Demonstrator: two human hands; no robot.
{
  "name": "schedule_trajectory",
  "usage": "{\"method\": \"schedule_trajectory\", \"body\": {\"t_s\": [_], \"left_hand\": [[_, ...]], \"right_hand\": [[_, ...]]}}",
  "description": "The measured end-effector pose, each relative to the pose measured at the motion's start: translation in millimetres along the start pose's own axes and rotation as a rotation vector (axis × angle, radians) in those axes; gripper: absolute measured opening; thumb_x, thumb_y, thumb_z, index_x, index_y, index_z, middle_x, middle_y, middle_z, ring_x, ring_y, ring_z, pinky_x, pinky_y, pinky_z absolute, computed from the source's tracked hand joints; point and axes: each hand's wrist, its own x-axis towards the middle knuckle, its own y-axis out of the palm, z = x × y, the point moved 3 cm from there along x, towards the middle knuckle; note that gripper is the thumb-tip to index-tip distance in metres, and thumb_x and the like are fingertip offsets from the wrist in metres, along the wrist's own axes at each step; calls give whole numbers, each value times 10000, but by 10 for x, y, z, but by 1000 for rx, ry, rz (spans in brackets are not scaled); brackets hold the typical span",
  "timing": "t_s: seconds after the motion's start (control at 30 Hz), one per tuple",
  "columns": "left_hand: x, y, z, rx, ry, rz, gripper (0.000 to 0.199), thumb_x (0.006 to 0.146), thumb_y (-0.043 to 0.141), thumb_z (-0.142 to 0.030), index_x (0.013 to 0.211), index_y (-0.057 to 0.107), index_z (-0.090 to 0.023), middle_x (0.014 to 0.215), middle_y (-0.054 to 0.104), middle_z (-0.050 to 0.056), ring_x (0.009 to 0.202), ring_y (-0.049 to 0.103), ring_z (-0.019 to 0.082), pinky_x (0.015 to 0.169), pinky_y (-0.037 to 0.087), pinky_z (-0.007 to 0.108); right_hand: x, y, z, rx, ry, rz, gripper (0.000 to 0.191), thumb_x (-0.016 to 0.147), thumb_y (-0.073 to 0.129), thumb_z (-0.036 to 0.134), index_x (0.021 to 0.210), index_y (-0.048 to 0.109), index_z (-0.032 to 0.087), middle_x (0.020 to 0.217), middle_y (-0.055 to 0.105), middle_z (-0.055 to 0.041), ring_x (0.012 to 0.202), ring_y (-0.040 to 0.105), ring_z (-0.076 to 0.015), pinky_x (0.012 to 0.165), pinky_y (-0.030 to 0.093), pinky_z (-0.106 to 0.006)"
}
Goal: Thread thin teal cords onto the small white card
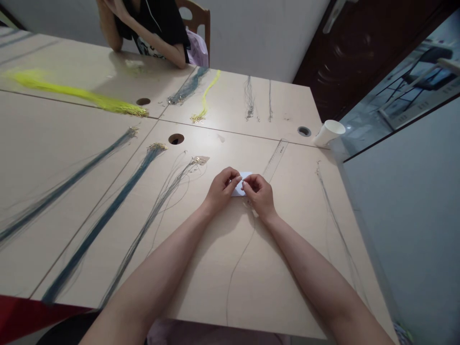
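My left hand (223,189) and my right hand (261,195) meet above a small white card (239,191) on the table. Thumb and forefinger are pinched together on each hand. What sits between the fingertips is too small to make out. From under my right hand a thin dark line (240,256) runs down the tabletop to the near edge. Just beyond my right hand lies a clear ruler (276,155). Left of my hands is a loose bundle of grey-green lines (158,206) with gold-coloured bits at its far end, by a small tan scrap (203,160).
Dark blue bundles (108,218) and a yellow bundle (79,93) lie to the left. A few thin strands (332,211) lie at right. A white paper cup (329,132) stands by the right edge. Across the table sits a person (154,33). Cable holes (176,139) pierce the tabletop.
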Motion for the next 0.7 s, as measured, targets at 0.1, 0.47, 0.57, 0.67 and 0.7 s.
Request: {"method": "schedule_trajectory", "body": {"t_s": [0.1,0.47,0.57,0.67,0.7], "left_hand": [[-1,-3,-3,-3,5,4,165,827,487,-294,726,486,-164,662,465,-15,602,401,97,565,329,232],[-2,3,-16,3,19,11,144,826,493,-269,729,487,-162,674,461,-17,609,392,94,571,321,229],[-3,1,-13,4,25,14,143,825,493,-267,727,485,-163,674,461,-15,612,395,96,571,323,230],[-2,-2,-6,12,26,14,138,826,492,-265,731,486,-164,674,459,-16,612,393,96,571,324,230],[-2,-3,-5,13,28,13,137,827,491,-264,733,487,-164,675,459,-15,613,392,96,573,324,230]], "right_hand": [[-2,-3,1,0,1,0,107,773,546,298,780,545,191,708,587,-1,618,544,-127,567,417,-249],[4,1,-9,-1,9,6,103,769,547,290,759,542,187,677,579,6,594,531,-122,546,406,-240],[3,1,-14,7,8,15,100,771,547,287,757,538,188,671,574,7,593,530,-122,548,406,-241],[2,-1,-11,14,7,18,94,772,544,280,758,536,188,671,572,8,600,533,-123,557,409,-244],[2,-1,-8,14,7,19,91,772,542,277,757,535,187,671,572,7,602,534,-123,558,409,-244]]}}
